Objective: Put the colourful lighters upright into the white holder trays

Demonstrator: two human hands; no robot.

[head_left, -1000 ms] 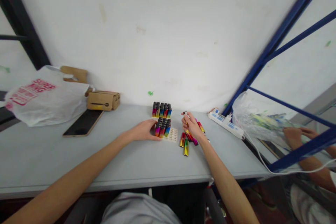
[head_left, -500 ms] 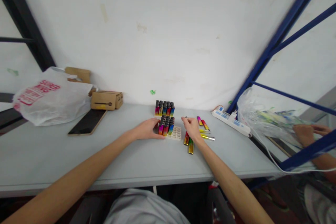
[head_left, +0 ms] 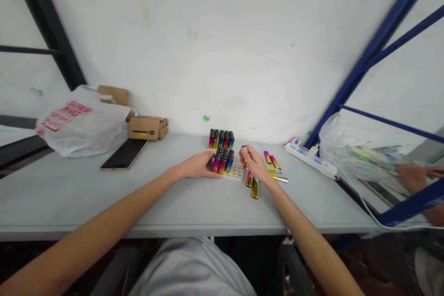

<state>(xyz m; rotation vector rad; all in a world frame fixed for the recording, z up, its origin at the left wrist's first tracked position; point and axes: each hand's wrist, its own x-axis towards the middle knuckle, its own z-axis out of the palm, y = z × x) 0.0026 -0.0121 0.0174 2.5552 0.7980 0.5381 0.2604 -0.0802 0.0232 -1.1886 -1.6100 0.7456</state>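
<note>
A white tray (head_left: 237, 172) with round sockets holds rows of upright lighters (head_left: 223, 162) in its left part; the sockets on its right side are bare. My left hand (head_left: 201, 165) grips the tray's left end, thumb along the front and fingers at the side. Just right of the tray, my right hand (head_left: 255, 165) is closed on a lighter, whose dark top and a bit of yellow body show. Loose metallic lighters (head_left: 255, 188) lie under and beside this hand. Behind the tray stands a second block of upright lighters (head_left: 221, 139).
Further right lie pink and red lighters (head_left: 274, 162) and a silver-yellow one (head_left: 280, 179). A power strip (head_left: 310, 158) runs along the right side. At left are a phone (head_left: 125, 155), a cardboard box (head_left: 147, 128) and a plastic bag (head_left: 83, 125). Another person's hand (head_left: 411, 176) shows beyond the blue frame.
My right hand has lifted slightly from the loose lighters, and a lighter now shows in its fingers. My left hand stays at the tray. The whole view has shifted a little.
</note>
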